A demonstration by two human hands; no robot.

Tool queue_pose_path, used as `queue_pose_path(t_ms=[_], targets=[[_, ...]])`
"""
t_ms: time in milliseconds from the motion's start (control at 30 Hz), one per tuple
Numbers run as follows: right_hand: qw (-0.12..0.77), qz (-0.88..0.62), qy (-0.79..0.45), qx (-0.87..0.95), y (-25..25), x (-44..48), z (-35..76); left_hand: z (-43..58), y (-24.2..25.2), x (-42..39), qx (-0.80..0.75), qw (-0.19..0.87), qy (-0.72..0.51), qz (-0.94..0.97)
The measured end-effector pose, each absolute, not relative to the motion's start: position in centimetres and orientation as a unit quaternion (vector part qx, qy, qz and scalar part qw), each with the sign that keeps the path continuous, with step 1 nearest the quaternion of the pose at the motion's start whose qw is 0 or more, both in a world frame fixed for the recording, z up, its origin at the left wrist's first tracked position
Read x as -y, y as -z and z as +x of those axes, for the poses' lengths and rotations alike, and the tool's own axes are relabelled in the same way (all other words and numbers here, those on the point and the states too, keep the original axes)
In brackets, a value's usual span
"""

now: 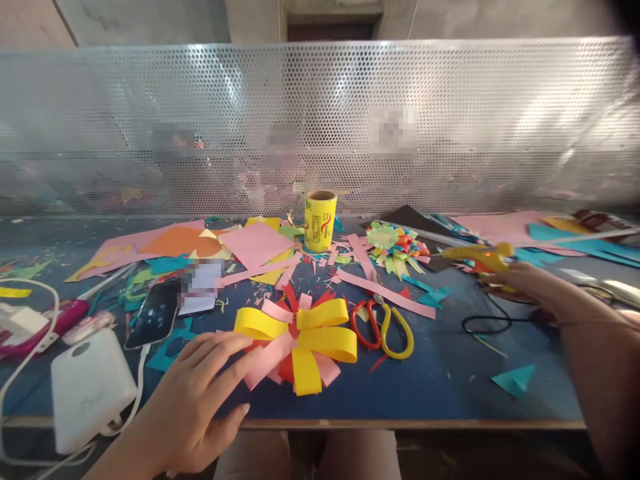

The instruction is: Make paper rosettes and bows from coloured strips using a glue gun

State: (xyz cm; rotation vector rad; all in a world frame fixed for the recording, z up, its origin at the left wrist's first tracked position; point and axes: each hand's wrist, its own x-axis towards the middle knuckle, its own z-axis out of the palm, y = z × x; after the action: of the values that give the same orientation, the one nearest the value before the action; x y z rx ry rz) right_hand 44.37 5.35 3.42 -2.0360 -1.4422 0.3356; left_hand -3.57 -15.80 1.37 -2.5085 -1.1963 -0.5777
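A paper flower [320,333] of yellow, pink and red looped strips lies near the table's front edge. My left hand [205,387] is at its left side, fingers stretched out, with fingertips at a pink loop; whether they press on it I cannot tell. Out to the right, my right hand [520,283] is wrapped round a yellow glue gun [477,255] whose nozzle points left. Scissors [387,330] with one red and one yellow handle lie just right of the flower. Behind them sits a smaller multicoloured paper flower [395,247].
A yellow cardboard tube [321,221] stands at the back before a perforated metal screen [320,87]. Coloured paper sheets [257,247] and scraps litter the table. At left lie a phone [154,313] and a white power bank [93,387] with cables. A black cord [493,327] runs at right.
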Motion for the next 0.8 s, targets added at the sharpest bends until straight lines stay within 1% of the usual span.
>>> queue_pose_path(t_ms=[33,67,100,167,233,300,333,400,467,633,800], targets=[[0.329,-0.780,-0.217,0.487,-4.4,-5.1,43.6,-3.1,-2.0,15.5,0.408,0.141,0.209,-0.878],[0.365,-0.765,-0.261,0.463,-5.3,-4.7,42.7,-2.5,-2.6,15.1,0.400,0.126,0.215,-0.882],[0.390,-0.736,-0.274,0.481,-6.2,-4.2,41.7,-1.6,-3.0,14.7,0.401,0.111,0.217,-0.883],[0.404,-0.694,-0.252,0.540,-7.4,-3.1,39.6,0.2,-3.5,14.0,0.408,0.069,0.201,-0.888],[0.364,-0.675,-0.206,0.608,-7.9,-1.9,37.1,1.7,-3.5,13.8,0.413,0.046,0.209,-0.885],[0.277,-0.718,-0.088,0.633,-7.8,-0.7,34.3,2.6,-2.9,13.9,0.405,0.029,0.212,-0.889],[0.235,-0.717,-0.026,0.656,-7.6,-0.2,32.9,2.8,-2.6,14.0,0.399,0.024,0.208,-0.893],[0.188,-0.679,0.041,0.708,-7.0,0.7,30.2,2.8,-1.9,14.2,0.395,0.024,0.198,-0.897],[0.160,-0.629,0.069,0.758,-6.2,1.2,27.8,2.5,-1.3,14.4,0.400,0.044,0.187,-0.896],[0.109,-0.537,0.109,0.829,-4.6,1.4,23.8,1.2,-0.9,14.2,0.399,0.137,0.144,-0.895],[0.051,-0.472,0.106,0.874,-3.7,1.6,22.1,0.0,-0.4,14.2,0.408,0.144,0.132,-0.892]])
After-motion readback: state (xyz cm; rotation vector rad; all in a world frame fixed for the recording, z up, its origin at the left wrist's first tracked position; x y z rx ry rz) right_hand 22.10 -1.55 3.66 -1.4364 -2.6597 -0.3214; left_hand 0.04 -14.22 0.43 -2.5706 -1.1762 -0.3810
